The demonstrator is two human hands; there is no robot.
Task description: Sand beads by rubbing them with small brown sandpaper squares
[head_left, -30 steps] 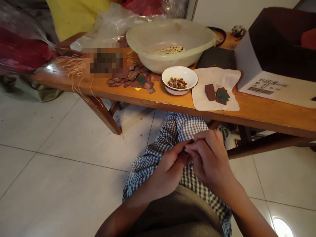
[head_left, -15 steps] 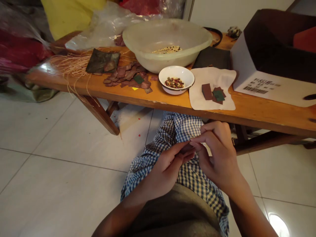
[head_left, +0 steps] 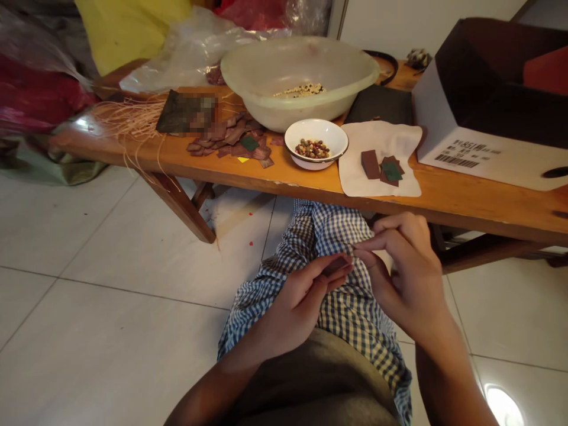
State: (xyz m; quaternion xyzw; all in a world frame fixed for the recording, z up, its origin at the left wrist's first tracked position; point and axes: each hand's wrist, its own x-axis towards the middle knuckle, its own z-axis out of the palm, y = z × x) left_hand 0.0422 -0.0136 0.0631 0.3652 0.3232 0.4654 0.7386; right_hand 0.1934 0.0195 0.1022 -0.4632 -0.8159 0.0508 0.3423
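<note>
My left hand is closed around a small dark reddish-brown patch, held over my lap. Just to its right, my right hand has thumb and forefinger pinched together; whatever lies between those fingertips is too fine to make out. On the bench beyond my hands, a white cloth carries a folded brown piece and small brown scraps with a green patch on top. Beside the cloth stands a white enamel bowl holding mixed coloured beads.
A large translucent basin with pale and dark beads sits on the wooden bench. Left of it lie brown scraps, a dark square piece and pale cords. An open box occupies the right end.
My right hand has drawn away to the right, leaving a small gap from the left hand. More of the brown patch shows now. My left hand has hardly moved.
</note>
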